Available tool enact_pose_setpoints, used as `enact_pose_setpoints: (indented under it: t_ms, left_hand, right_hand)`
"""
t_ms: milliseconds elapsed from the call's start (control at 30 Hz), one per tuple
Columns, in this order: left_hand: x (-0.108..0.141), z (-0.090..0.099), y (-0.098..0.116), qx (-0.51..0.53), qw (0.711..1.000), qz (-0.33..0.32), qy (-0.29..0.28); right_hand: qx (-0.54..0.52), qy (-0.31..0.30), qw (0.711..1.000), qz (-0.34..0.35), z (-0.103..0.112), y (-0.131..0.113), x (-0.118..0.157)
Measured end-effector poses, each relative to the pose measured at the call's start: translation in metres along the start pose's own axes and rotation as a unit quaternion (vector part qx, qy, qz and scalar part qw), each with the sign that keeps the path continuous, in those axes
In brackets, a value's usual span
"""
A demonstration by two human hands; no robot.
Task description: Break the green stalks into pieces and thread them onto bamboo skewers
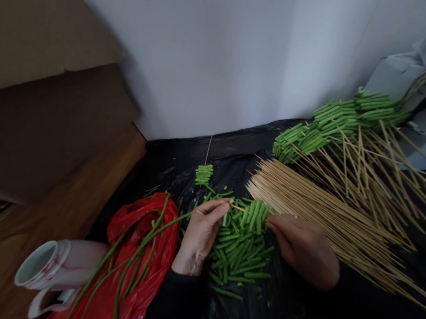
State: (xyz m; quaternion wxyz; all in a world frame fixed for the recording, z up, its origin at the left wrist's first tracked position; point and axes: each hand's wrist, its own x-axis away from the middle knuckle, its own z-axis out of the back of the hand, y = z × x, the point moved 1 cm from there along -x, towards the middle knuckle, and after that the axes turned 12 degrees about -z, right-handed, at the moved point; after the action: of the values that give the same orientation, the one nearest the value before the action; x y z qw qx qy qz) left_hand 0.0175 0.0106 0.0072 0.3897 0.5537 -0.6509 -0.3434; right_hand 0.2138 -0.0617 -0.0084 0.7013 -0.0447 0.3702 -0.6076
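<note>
My right hand [306, 246] is closed on a wooden skewer [237, 207] that carries a row of cut green bean pieces [255, 214]. At the skewer's other end, the thumb and fingers of my left hand [203, 232] pinch a small green piece [232, 200] by the tip. Below both hands lies a loose pile of cut green pieces [239, 261]. Beyond the pile, a filled skewer [204, 174] rests on the black plastic sheet [231, 149]. A thick bundle of bare skewers [323, 212] spreads just right of my right hand.
Filled skewers [335, 124] are stacked at the back right beside a grey box [387, 77]. On the left, long green stalks [124, 272] lie over a red plastic bag [154, 278], with a white pitcher [72, 261] tipped beside it. Cardboard [42, 125] stands back left; a pale wall [201, 50] rises behind.
</note>
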Motion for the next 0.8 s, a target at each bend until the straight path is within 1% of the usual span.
enact_pose_setpoints:
  t_ms: [133, 300, 433, 567, 733, 800]
  left_hand:
    - [-0.0003, 0.0016, -0.0025, -0.012, 1.0, 0.002, -0.005]
    - [0.0007, 0.0017, -0.0017, -0.009, 1.0, 0.012, -0.017]
    - [0.0006, 0.0013, -0.0023, -0.016, 1.0, 0.013, -0.01]
    - [0.0006, 0.0015, -0.005, -0.023, 1.0, 0.012, -0.006]
    - [0.0018, 0.0016, -0.0046, -0.023, 0.999, 0.018, -0.023]
    - [0.0018, 0.0013, -0.004, -0.026, 0.999, 0.018, -0.024]
  right_hand:
    - [-0.002, 0.02, 1.0, 0.006, 0.001, 0.0007, -0.0001]
    - [0.008, -0.003, 1.0, 0.002, -0.0007, 0.0003, 0.001]
    - [0.002, 0.021, 1.0, 0.007, 0.0002, 0.0007, 0.0]
    - [0.026, 0.042, 0.999, 0.014, 0.0032, 0.0005, -0.0021]
    - [0.031, 0.009, 0.999, 0.019, 0.0021, -0.0006, -0.0013]
    - [0.027, 0.005, 0.999, 0.019, 0.0009, -0.0006, -0.0006]
